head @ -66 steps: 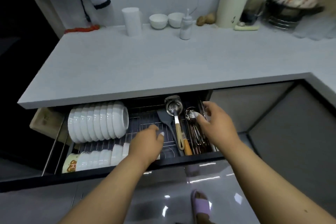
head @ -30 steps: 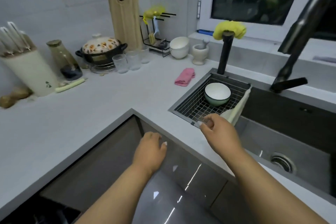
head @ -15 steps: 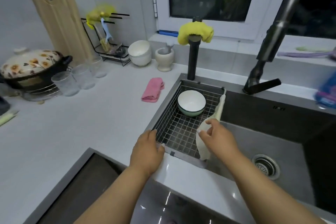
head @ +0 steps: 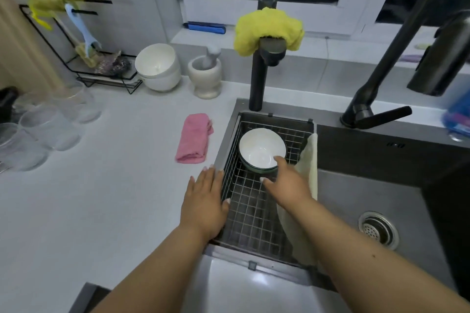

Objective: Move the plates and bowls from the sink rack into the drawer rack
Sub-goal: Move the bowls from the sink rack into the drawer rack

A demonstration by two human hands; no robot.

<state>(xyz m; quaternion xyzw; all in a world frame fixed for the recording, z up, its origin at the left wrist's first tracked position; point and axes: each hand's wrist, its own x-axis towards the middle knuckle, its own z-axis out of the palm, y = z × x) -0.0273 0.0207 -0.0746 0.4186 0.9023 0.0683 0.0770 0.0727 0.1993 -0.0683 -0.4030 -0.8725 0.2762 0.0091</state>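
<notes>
A white bowl with a dark green outside (head: 259,150) stands upright at the far end of the wire sink rack (head: 251,211). My right hand (head: 287,183) reaches over the rack, with one finger on the bowl's near rim and the others spread beside it. It holds nothing. My left hand (head: 206,201) lies flat, fingers straight, on the counter at the rack's left edge. The drawer rack is out of view.
A pale cloth (head: 305,185) hangs over the rack's right side into the sink (head: 381,198). A pink cloth (head: 194,138) lies left of the rack. Glasses (head: 48,122), stacked white bowls (head: 157,66), a mortar (head: 206,76) and black taps (head: 262,58) stand around.
The view swung from the drawer to the sink. My right hand left the pale cloth and reached forward to the bowl's rim. My left hand settled flat beside the rack.
</notes>
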